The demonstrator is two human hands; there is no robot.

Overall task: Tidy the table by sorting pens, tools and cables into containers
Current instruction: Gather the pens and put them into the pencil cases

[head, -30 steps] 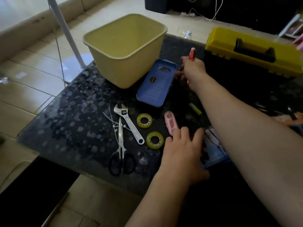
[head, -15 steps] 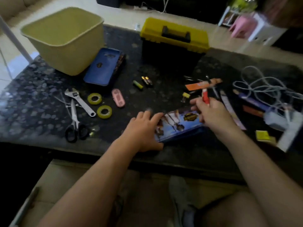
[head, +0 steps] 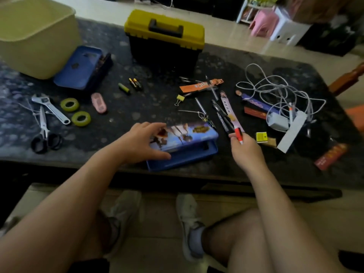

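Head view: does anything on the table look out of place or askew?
Two things. The blue case by the beige bin looks tilted, not lying flat. The white cable on the right is a loose tangle sprawled over the power strip. Nothing looks spilled or broken.

At the near edge of the tabletop (head: pixel 137 109), the left hand (head: pixel 143 143) grips the raised lid of a blue pencil case (head: pixel 189 134). The right hand (head: pixel 246 152) pinches a red pen (head: pixel 238 133) just beside it. A yellow toolbox (head: pixel 165 36) stands at the far edge and a cream bin (head: pixel 35 38) at the far left corner. A tangled white cable (head: pixel 275 88) lies toward the right edge.
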